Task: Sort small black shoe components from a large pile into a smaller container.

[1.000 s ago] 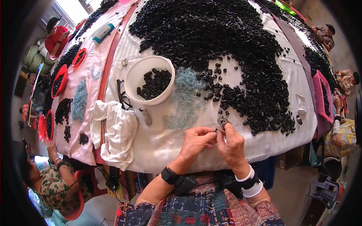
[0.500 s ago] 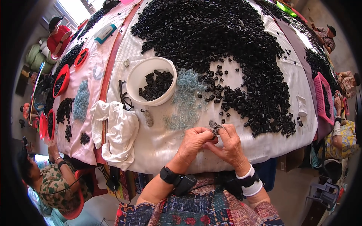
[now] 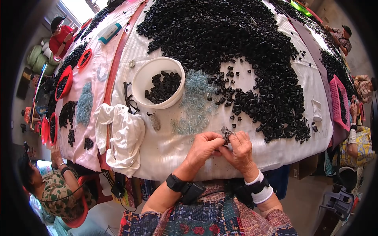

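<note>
A person's left hand (image 3: pixel 204 146) and right hand (image 3: pixel 239 148) meet at the near edge of a white cloth-covered table (image 3: pixel 173 149), fingertips pinching one small dark plastic piece (image 3: pixel 226 134) — possibly several — just below the large heap of black plastic pieces (image 3: pixel 236 51).

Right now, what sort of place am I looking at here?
Probably a small hand-assembly or sorting workshop. A cloth-covered table carries a big heap of small black parts, a white bowl holds more, and other workers sit along the edges.
</note>
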A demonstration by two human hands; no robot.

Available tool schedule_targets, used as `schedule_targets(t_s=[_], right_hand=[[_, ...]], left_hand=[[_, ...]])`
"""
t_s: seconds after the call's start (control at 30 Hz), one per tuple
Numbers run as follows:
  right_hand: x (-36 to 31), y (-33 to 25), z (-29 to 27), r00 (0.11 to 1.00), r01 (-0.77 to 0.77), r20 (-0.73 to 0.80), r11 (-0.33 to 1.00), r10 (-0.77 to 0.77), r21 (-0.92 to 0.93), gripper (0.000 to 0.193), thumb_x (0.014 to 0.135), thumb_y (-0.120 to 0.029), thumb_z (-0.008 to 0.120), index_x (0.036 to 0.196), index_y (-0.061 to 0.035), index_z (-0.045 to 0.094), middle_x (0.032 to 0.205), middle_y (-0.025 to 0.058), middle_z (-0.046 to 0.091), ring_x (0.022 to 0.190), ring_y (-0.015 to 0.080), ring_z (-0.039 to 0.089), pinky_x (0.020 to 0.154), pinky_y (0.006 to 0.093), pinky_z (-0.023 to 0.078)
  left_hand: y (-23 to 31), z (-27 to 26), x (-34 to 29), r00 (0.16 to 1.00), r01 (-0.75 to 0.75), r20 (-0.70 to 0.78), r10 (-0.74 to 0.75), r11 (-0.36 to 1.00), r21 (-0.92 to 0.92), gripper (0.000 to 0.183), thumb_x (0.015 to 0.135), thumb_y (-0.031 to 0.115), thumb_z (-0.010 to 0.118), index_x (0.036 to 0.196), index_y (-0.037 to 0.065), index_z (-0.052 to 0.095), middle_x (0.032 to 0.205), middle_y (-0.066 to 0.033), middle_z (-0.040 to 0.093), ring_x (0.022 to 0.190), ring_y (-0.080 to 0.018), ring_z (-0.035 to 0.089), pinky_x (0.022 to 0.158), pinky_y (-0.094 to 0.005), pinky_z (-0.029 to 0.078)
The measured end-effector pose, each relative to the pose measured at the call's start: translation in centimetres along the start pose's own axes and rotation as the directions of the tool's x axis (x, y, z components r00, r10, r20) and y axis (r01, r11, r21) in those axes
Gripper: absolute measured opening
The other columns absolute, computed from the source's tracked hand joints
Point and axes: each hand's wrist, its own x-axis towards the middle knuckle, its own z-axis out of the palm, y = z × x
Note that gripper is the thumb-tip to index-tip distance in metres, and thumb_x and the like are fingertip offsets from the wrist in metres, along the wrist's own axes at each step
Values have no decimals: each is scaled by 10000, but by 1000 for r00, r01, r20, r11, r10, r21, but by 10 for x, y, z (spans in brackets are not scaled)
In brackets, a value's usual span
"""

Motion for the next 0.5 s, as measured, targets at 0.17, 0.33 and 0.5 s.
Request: schedule_targets(t_s=[0.17, 0.33, 0.5], right_hand=[[-1, 2, 1, 1000, -1, 8, 1000, 1, -14, 272, 622, -124, 744, 794, -22, 560, 700, 88, 518, 653, 264, 510, 615, 371, 390], [-1, 4, 3, 1000, -12, 17, 1000, 12, 17, 271, 621, -115, 743, 794, -18, 558, 693, 83, 514, 649, 264, 511, 618, 373, 394], [0, 4, 3, 999, 37, 15, 999, -37, 33, 262, 619, -90, 739, 786, -14, 552, 676, 91, 506, 627, 271, 506, 599, 369, 400]], left_hand=[[-6, -11, 1, 997, 17, 74, -16, 1000, -13, 162, 844, 159, 647, 910, 11, 640, 841, -52, 649, 691, -109, 626, 595, -234, 544], [-8, -14, 5, 995, 22, 97, -18, 999, -41, 153, 850, 120, 634, 928, -12, 639, 842, -60, 649, 687, -115, 626, 596, -223, 543], [-9, -14, 6, 995, 5, 101, -2, 1000, -26, 153, 851, 106, 630, 932, -24, 639, 834, -61, 646, 696, -115, 627, 599, -220, 541]])
